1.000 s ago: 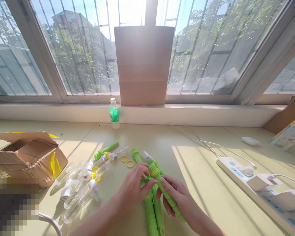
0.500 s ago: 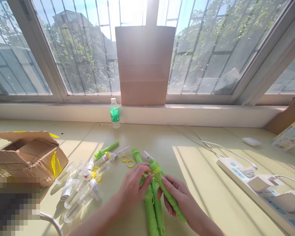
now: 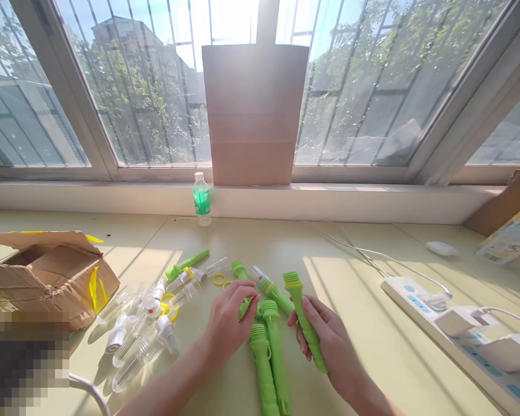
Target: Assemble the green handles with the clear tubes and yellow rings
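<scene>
My right hand [image 3: 325, 329] is wrapped round a green plastic tube [image 3: 305, 323] with a ribbed, screw-threaded top and a yellow ring at its neck; it is tilted, top up. My left hand [image 3: 231, 312] is closed, thumb and fingertips together, over other green tubes; whether anything is between the fingers I cannot make out. Below and between the hands lie two more green tubes [image 3: 278, 358], side by side. Just beyond, a green tube with a clear end piece [image 3: 268, 286] lies on the table, and another green tube [image 3: 239, 269] is partly hidden by my left hand.
Clear tubes with white caps [image 3: 138, 341] lie piled at left, with yellow rings [image 3: 219, 279] near them. A torn cardboard box [image 3: 78, 289] stands at far left. A power strip [image 3: 420, 306] with plugs and cables runs along the right. A bottle [image 3: 202, 202] stands by the window.
My right hand has brought its tube upward, more upright and away from my left hand, which has let go of its threaded end and drawn slightly left. The tubes beneath are more exposed.
</scene>
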Tool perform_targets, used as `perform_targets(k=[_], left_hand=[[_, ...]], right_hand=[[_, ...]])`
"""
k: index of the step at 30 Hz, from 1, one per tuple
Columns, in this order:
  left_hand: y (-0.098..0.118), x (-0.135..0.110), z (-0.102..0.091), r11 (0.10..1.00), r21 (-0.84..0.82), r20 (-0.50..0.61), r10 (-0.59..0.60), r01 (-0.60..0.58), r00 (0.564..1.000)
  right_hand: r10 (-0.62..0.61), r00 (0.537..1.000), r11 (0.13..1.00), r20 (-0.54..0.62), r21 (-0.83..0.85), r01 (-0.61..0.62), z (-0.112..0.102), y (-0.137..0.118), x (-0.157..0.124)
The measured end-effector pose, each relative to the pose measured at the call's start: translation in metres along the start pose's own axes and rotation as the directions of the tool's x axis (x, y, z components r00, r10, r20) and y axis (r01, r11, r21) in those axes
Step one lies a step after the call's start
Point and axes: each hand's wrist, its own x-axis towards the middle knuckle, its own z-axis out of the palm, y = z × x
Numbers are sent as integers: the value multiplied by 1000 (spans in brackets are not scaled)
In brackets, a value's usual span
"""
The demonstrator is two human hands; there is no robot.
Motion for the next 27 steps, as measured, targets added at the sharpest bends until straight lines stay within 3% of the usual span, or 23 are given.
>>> perform_targets(k=[17, 27], left_hand=[[-6, -1, 5, 977, 212, 174, -65, 27, 983], [-8, -3, 7, 975, 218, 131, -67, 37, 989]], right_hand=[[-1, 1000, 1000, -24, -31, 0, 1, 0, 0], [-2, 1000, 1000, -17, -24, 2, 2, 1, 0]])
